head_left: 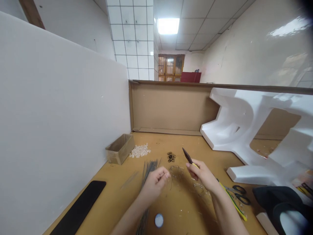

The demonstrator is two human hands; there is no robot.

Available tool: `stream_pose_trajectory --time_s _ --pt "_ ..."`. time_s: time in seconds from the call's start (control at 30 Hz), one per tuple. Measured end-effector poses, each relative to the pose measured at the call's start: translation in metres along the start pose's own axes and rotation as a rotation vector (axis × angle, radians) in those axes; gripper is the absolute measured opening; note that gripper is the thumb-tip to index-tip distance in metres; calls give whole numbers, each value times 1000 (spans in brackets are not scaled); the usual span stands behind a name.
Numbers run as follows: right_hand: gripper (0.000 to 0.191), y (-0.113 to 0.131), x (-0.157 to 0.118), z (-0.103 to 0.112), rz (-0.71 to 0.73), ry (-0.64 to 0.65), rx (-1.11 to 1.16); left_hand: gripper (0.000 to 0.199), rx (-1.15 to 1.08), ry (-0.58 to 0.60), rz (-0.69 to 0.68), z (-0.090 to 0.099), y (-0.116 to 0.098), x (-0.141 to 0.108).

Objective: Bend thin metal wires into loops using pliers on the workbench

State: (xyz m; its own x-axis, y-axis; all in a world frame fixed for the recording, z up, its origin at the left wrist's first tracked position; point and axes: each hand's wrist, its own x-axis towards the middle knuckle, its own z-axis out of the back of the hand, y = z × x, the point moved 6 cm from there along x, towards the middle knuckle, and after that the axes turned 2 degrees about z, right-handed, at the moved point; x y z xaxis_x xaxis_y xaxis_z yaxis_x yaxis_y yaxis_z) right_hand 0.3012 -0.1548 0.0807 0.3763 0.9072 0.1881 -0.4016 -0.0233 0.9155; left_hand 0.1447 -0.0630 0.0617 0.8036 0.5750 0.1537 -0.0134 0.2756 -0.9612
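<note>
My right hand (pixel 200 173) is closed around pliers (pixel 187 156) with dark pointed jaws, which point up and to the left above the table. My left hand (pixel 157 181) is pinched closed, and a thin wire (pixel 171 184) shows at its fingertips, faint and hard to make out. Under that hand and forearm lies a bundle of straight grey wires (pixel 149 168), partly hidden. Between the hands are bent wire pieces (pixel 176 171), with more wire pieces (pixel 199 188) near my right wrist. A small pile of black rings (pixel 171 157) sits just beyond.
A small cardboard box (pixel 119 150) stands beside a heap of clear beads (pixel 140 150). Scissors (pixel 238 193) and a yellow-green handled tool (pixel 233 202) lie at right, near white foam (pixel 234 130). A round blue-white lid (pixel 158 220) lies in front; a black strip (pixel 80 205) is at left.
</note>
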Motion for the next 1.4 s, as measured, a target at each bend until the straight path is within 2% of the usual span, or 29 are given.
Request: stream_pose_trajectory --time_s 0.07,0.17,0.23,0.33,0.43,0.57,0.73,0.93,1.1,1.4 --pt "30 -1 1 -1 0 12 -84 26 42 -1 28 24 7 8" --pt "30 1 0 -5 -2 23 -145 25 285 -53 59 78 29 23" --pt "31 5 -1 -7 8 46 -153 22 538 -91 134 114 54 30" --pt "31 12 -4 -10 20 77 -155 15 605 -82 225 144 97 32" --pt "30 14 -6 -17 28 102 -180 15 601 -65 278 150 130 29" --pt "30 7 -4 -36 63 174 -308 18 583 -59 301 150 151 27" --pt "31 -6 0 -48 65 245 -391 21 557 -71 311 153 154 28" --pt "32 -7 0 -47 61 252 -390 28 505 -85 340 154 152 32" --pt "31 -8 2 -49 69 266 -408 33 461 -73 384 160 161 34" --pt "32 -13 5 -50 46 286 -422 19 487 -4 516 174 168 21"
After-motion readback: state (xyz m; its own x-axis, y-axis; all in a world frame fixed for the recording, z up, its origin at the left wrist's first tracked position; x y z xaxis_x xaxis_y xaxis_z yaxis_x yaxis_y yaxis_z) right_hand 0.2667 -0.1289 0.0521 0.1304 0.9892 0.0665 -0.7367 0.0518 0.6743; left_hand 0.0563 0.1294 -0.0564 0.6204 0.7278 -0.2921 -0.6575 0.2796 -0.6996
